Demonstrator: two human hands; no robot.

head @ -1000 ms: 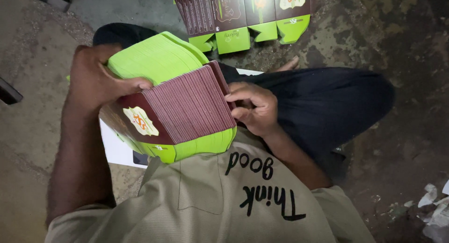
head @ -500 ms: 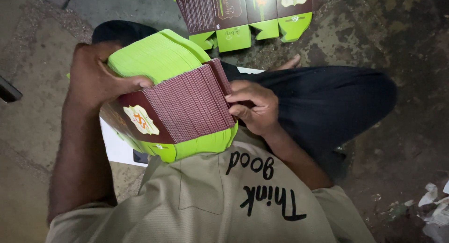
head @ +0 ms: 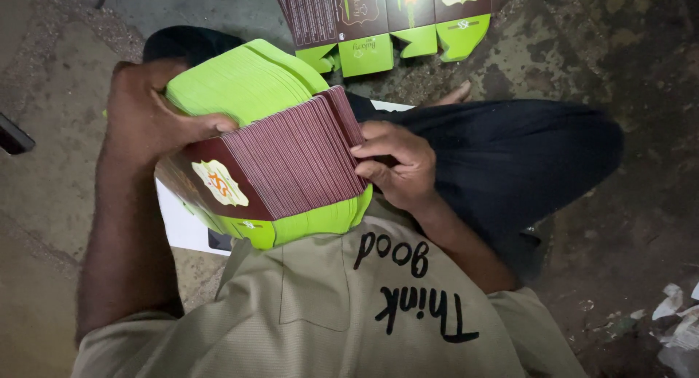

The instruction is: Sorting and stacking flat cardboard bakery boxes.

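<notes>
The person is sitting cross-legged on a stained concrete floor (head: pixel 58 203), holding a thick stack of flattened cartons (head: pixel 284 163) against the lap, just above the beige shirt (head: pixel 328 320). The cartons are maroon on their printed faces and bright green on their flaps, and they are fanned so that their edges are showing as fine parallel lines. The left hand (head: pixel 153 119) is gripping the stack from its upper left side, the thumb lying across the maroon edges and the fingers wrapping over the green flaps. The right hand (head: pixel 400 167) is pressing against the right end of the stack, its fingers curled on the carton edges. The stack is tilting, with its green lower flaps hanging toward the shirt. Dark trousers (head: pixel 510 167) are covering the folded legs to the right. A white sheet (head: pixel 182 229) is lying under the stack. More flat cartons (head: pixel 378 17) of the same colours are lying spread on the floor beyond the knees. Crumpled paper scraps (head: pixel 677 323) are lying at the lower right edge.
</notes>
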